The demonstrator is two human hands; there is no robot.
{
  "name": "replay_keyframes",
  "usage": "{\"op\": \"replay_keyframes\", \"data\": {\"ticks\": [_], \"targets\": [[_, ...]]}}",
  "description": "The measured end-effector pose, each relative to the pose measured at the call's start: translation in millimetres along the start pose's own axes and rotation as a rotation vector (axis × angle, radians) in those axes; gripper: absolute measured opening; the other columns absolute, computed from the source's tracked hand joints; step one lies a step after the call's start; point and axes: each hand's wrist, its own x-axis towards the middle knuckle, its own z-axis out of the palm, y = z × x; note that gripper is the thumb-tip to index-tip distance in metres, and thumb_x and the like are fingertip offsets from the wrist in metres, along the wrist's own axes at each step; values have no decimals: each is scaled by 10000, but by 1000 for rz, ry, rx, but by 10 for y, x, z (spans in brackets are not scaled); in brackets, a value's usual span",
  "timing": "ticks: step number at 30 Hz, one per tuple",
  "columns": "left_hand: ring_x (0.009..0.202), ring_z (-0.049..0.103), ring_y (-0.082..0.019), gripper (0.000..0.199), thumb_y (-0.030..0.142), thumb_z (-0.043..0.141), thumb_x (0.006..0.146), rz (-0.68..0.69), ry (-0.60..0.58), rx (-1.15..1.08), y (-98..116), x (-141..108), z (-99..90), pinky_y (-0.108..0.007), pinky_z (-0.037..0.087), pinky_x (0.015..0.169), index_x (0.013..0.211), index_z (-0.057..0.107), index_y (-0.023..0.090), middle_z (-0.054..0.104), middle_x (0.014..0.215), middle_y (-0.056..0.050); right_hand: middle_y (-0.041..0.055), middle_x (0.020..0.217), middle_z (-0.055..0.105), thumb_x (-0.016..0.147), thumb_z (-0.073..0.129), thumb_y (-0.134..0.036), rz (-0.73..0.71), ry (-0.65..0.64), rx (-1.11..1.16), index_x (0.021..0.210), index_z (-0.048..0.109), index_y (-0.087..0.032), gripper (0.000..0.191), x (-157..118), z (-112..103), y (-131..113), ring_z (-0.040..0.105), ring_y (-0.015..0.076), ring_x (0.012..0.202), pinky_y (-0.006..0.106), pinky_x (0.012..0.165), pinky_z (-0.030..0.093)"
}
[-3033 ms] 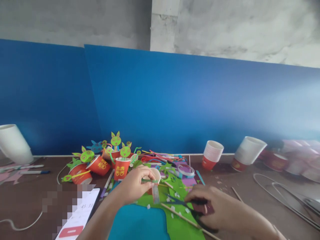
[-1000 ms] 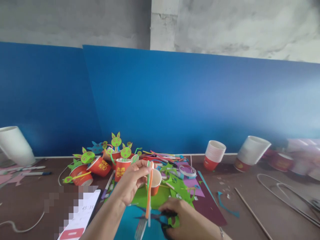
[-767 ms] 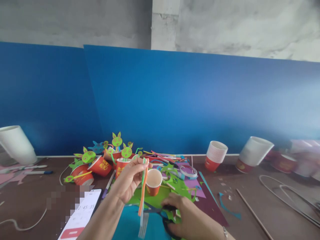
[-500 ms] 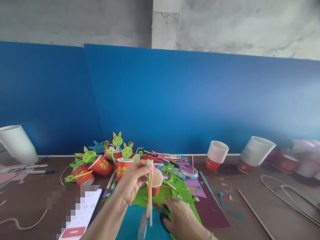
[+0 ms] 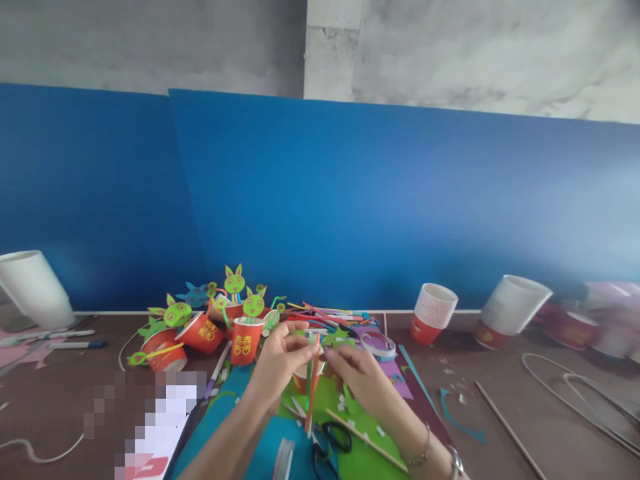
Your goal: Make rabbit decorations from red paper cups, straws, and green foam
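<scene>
My left hand pinches a small bundle of straws, orange and green, near their top ends; they hang down in front of a paper cup. Just to the right, my right hand is close beside the tops of the straws, thumb and fingers drawn together. Whether it grips anything is too small to make out. Below the hands, black-handled scissors lie on blue and green paper. A wooden stick lies beside them.
Red paper cups with green animal faces stand at the back left, near a phone. Tape and loose straws lie behind the hands. Cup stacks stand to the right, before a blue panel.
My right hand has let go of the scissors, leaving them on the paper, and risen to the straws. My left hand has shifted slightly right with the straws.
</scene>
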Motion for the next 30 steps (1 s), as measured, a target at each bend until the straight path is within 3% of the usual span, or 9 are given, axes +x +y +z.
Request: {"op": "replay_keyframes", "data": {"ticks": [4, 8, 12, 15, 20, 24, 30], "targets": [[610, 609, -144, 607, 268, 805, 578, 21, -11, 86, -18, -30, 33, -234, 419, 578, 1068, 459, 172, 647, 638, 32, 17, 693, 609, 788, 603, -383, -130, 153, 137, 739, 662, -162, 235, 133, 32, -194, 494, 139, 610, 249, 558, 375], [657, 621, -161, 594, 259, 770, 606, 25, -80, 146, -58, -11, 17, -246, 435, 590, 1107, 465, 163, 675, 707, -2, 13, 659, 603, 747, 654, -350, -147, 197, 256, 673, 647, -156, 208, 182, 46, -152, 497, 140, 615, 260, 582, 385], [605, 590, -146, 238, 251, 719, 619, 4, -87, 287, -112, 34, 16, -244, 414, 571, 794, 612, 131, 658, 652, -22, 11, 631, 597, 763, 653, -356, -153, 212, 317, 649, 652, -157, 230, 225, 7, -59, 497, 137, 606, 260, 580, 386], [611, 590, -157, 177, 270, 709, 621, 52, -39, 328, -142, 48, 27, -259, 421, 597, 695, 636, 126, 670, 654, -43, 15, 666, 608, 753, 663, -361, -160, 274, 279, 632, 662, -159, 235, 250, 3, -39, 498, 137, 612, 258, 566, 377], [588, 574, -147, 230, 333, 725, 618, 53, -32, 308, -139, 34, 36, -241, 403, 561, 698, 637, 136, 659, 642, -30, -6, 600, 579, 729, 685, -394, -98, 162, 306, 647, 658, -155, 254, 259, 6, -35, 475, 124, 565, 252, 540, 362], [554, 541, -134, 254, 365, 712, 626, -10, -53, 357, -144, 38, 45, -226, 367, 507, 729, 651, 141, 632, 627, -6, -9, 576, 548, 746, 675, -373, -135, 209, 253, 579, 619, -150, 284, 245, -34, -35, 450, 118, 565, 247, 541, 341], [535, 491, -121, 270, 403, 671, 671, 75, -54, 427, -148, 42, 61, -232, 349, 525, 616, 633, 142, 569, 558, 20, 1, 561, 549, 760, 655, -441, -110, 200, 272, 598, 614, -151, 335, 247, -53, -44, 448, 124, 551, 249, 530, 327]]}}
